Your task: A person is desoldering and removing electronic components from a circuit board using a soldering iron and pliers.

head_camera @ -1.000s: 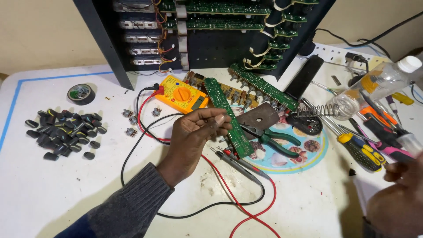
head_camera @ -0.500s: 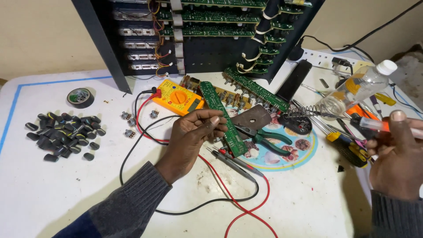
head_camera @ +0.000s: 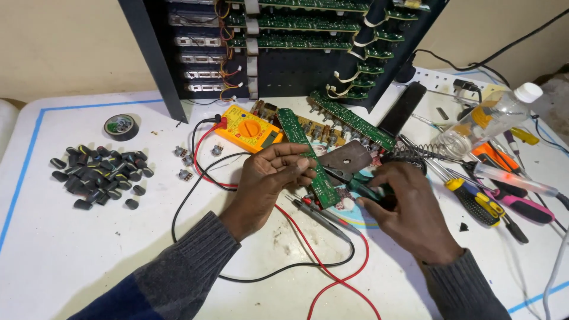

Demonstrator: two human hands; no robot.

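Observation:
My left hand (head_camera: pixel 269 178) holds a long narrow green circuit board (head_camera: pixel 309 159) by its middle, tilted above the white table (head_camera: pixel 71 255). My right hand (head_camera: pixel 403 207) is closed around the green handles of a pair of pliers (head_camera: pixel 370 191) just right of the board. A yellow multimeter (head_camera: pixel 249 128) lies behind the left hand, its red and black leads (head_camera: pixel 308 261) looping across the table, with two probes (head_camera: pixel 320 216) lying under the board.
A black rack of green circuit boards (head_camera: pixel 296 47) stands at the back. A pile of black knobs (head_camera: pixel 101 175) and a tape roll (head_camera: pixel 121 126) lie left. Screwdrivers (head_camera: pixel 492 201), a plastic bottle (head_camera: pixel 486 118) and a soldering-iron stand (head_camera: pixel 409 155) crowd the right.
My right hand has come in from the right edge to the pliers beside the board and closed on them. My left hand keeps hold of the board.

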